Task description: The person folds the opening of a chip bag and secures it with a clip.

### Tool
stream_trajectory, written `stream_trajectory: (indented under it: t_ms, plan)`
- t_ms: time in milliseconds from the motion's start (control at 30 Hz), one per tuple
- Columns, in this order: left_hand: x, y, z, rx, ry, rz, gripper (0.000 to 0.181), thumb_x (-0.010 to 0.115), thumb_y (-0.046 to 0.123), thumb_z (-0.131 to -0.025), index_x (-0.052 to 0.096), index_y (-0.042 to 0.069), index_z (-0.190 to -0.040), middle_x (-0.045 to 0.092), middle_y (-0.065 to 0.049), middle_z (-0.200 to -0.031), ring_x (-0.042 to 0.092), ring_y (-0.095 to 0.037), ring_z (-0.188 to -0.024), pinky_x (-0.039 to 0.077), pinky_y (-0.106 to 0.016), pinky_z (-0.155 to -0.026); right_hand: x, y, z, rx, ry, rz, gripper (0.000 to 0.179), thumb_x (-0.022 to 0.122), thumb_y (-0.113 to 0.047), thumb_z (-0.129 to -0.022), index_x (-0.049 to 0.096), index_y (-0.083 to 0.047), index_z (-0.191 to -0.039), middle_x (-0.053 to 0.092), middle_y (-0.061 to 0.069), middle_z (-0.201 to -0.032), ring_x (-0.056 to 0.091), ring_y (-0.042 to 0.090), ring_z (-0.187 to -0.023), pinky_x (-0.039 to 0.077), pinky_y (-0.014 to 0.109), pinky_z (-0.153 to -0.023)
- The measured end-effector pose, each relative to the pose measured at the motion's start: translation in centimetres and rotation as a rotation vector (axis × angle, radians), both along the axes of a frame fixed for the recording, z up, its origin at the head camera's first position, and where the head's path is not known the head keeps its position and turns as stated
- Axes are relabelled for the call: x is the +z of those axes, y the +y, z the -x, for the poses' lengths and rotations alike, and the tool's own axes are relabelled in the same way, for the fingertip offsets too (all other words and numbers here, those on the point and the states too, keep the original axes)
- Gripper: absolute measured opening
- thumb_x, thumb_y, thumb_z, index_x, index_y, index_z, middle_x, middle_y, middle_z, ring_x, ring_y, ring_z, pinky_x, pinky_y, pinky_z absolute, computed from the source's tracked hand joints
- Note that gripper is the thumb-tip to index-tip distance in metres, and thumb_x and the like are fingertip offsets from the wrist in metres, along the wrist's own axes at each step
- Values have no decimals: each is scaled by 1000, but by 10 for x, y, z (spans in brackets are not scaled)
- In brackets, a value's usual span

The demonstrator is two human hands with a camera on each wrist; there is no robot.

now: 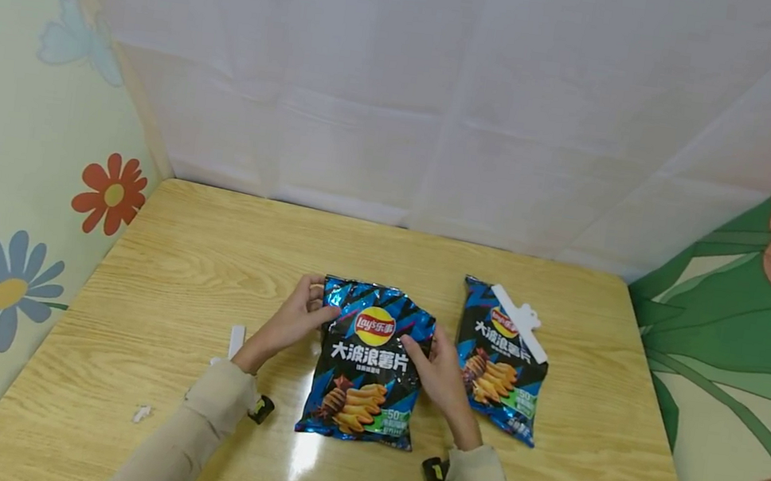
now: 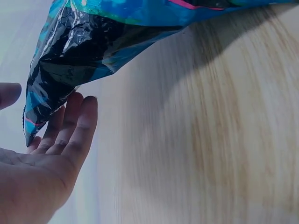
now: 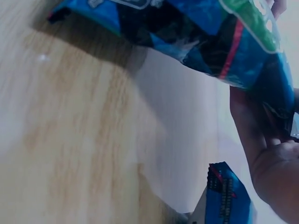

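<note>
1. Grasping the held crisp bag (image 1: pixel 367 367) by its upper right edge with the right hand (image 1: pixel 444 376), with thumb on the front and fingers behind; cupping its upper left corner with the left hand (image 1: pixel 289 323), with fingers behind. Hard to tell whether truly pinching there or merely supporting, with the thumb seemingly just off the film in the left wrist view.
2. Held face up over the near middle of the table (image 1: pixel 225 253), left of a second crisp bag (image 1: pixel 497 358) lying with a white clip (image 1: pixel 518 323) across its upper part.
3. Likely to slip or swing down on the left from too light a hold on slick, wrinkled foil.
4. Liable to break brittle contents by squeezing inward too hard from both sides.
5. Liable to spill when tipped, if torn along the slanted top right edge.
6. Possible to nudge the second crisp bag by moving the right hand outward, being just beside it; possible also to brush aside the white bar (image 1: pixel 237 341) near the left wrist.
7. Readable on the held crisp bag: "Lay's 乐事" in the logo (image 1: pixel 375 326), "大波浪薯片" in large white characters, "50" on the green panel (image 1: pixel 395 425); too small to read directly beneath the large characters.
8. Readable likewise on the second crisp bag: "大波浪薯片" and "50", below a matching Lay's logo.
</note>
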State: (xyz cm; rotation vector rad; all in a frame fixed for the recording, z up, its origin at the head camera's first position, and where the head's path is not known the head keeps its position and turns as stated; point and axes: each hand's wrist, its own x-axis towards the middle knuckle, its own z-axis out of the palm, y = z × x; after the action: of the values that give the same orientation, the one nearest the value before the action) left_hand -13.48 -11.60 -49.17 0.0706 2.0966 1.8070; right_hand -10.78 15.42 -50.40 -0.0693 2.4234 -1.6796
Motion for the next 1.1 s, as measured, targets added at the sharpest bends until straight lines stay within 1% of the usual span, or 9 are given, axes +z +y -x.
stream_trajectory:
  t_ms: [100, 167, 267, 367, 467, 500, 633, 800, 1100]
  plan:
    - [1, 2, 3, 25, 6, 2, 62, 57, 19, -99, 21, 4, -146, 50, -20, -131, 52, -23, -104, 48, -31, -83, 1, 1, 1, 9, -7, -5, 45, 59, -31, -101, 50, -11, -140, 62, 14, -135, 62, 28, -119, 48, 45, -103]
    - [3, 3, 5, 46, 16, -2, 60, 58, 18, -98, 23, 4, -145, 52, -16, -120, 50, -19, -92, 47, -30, -78, 2, 2, 1, 14, -9, -6, 45, 59, -31, -100, 50, -12, -140, 61, 14, -135, 62, 29, -119, 47, 47, -104]
    - [5, 5, 9, 75, 36, -1, 57, 59, 17, -98, 27, 3, -143, 51, -13, -113, 46, -17, -85, 43, -27, -73, 1, 2, 1, 35, -2, 0, 46, 59, -29, -100, 50, -12, -141, 60, 14, -137, 60, 29, -122, 46, 48, -105]
    - [10, 7, 12, 98, 48, 11, 56, 59, 17, -98, 29, 4, -143, 50, -16, -124, 43, -20, -87, 40, -28, -73, 0, 3, 2, 53, 7, 2, 46, 59, -29, -100, 49, -13, -142, 60, 13, -138, 59, 29, -123, 45, 49, -106]
    - [14, 9, 14, 108, 62, 33, 55, 60, 16, -97, 32, 3, -143, 47, -22, -140, 46, -24, -96, 42, -30, -78, 0, 2, 2, 58, 11, 0, 46, 59, -29, -101, 49, -13, -142, 59, 13, -139, 59, 29, -124, 44, 49, -107]
    - [16, 10, 15, 110, 71, 44, 55, 60, 15, -97, 33, 2, -143, 46, -23, -142, 48, -25, -100, 43, -30, -80, 0, 2, 1, 58, 11, -3, 46, 59, -29, -101, 49, -13, -143, 59, 13, -139, 59, 29, -124, 44, 49, -107]
    - [18, 13, 17, 119, 110, 102, 51, 60, 14, -97, 38, 1, -140, 52, -21, -136, 52, -29, -107, 44, -33, -86, 2, 2, 1, 60, 11, -1, 44, 59, -28, -101, 50, -13, -142, 60, 13, -137, 60, 29, -122, 45, 49, -106]
    - [20, 16, 20, 113, 162, 156, 45, 59, 15, -97, 43, 1, -137, 57, -16, -123, 53, -29, -111, 44, -40, -93, 3, 1, 1, 69, 24, 20, 42, 59, -26, -101, 51, -12, -140, 61, 13, -136, 60, 29, -122, 46, 49, -105]
    - [23, 21, 23, 84, 212, 245, 38, 60, 16, -97, 50, 5, -132, 59, -12, -115, 56, -27, -108, 46, -45, -97, 0, -1, 2, 78, 52, 24, 39, 59, -25, -101, 54, -10, -137, 61, 14, -135, 59, 29, -123, 45, 50, -106]
